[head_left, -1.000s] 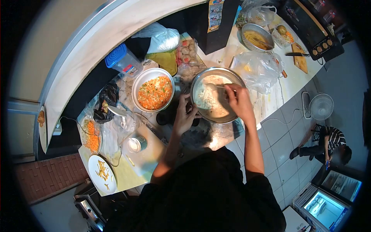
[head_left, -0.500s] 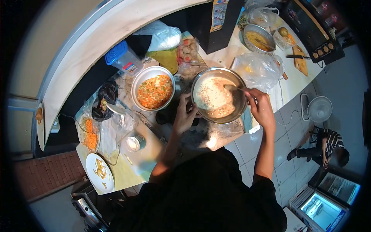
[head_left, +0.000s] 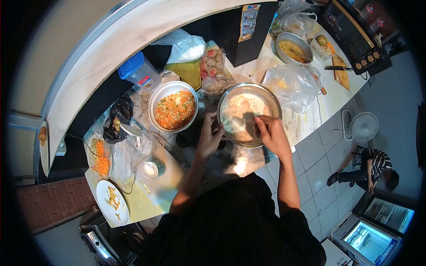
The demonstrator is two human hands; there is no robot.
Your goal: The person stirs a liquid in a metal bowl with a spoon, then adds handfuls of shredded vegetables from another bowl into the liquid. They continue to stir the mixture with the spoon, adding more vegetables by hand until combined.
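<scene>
A shiny metal bowl [head_left: 273, 101] stands in front of me, with a pale creamy mixture [head_left: 245, 105] in it. My left hand [head_left: 209, 136] grips the bowl's left side, its thumb near the rim. Over the bowl's right part, my right hand [head_left: 274, 135] is closed round a spoon [head_left: 251, 125] whose lower end dips into the mixture and is blurred. Left of the metal bowl is a white bowl [head_left: 152, 106] of chopped orange and pale vegetables [head_left: 175, 110].
Nearby are a clear plastic bag [head_left: 293, 86], a blue-lidded container [head_left: 141, 73] and a small jar [head_left: 153, 168]. A white plate [head_left: 103, 195] lies at left. Farther right are a colander [head_left: 284, 54], a knife [head_left: 337, 68] and an oven [head_left: 350, 37]. A person [head_left: 377, 164] sits at far right.
My right hand has moved left and down with the spoon, from the right rim to over the mixture. My left hand stays at the bowl's side. The whole view has shifted slightly.
</scene>
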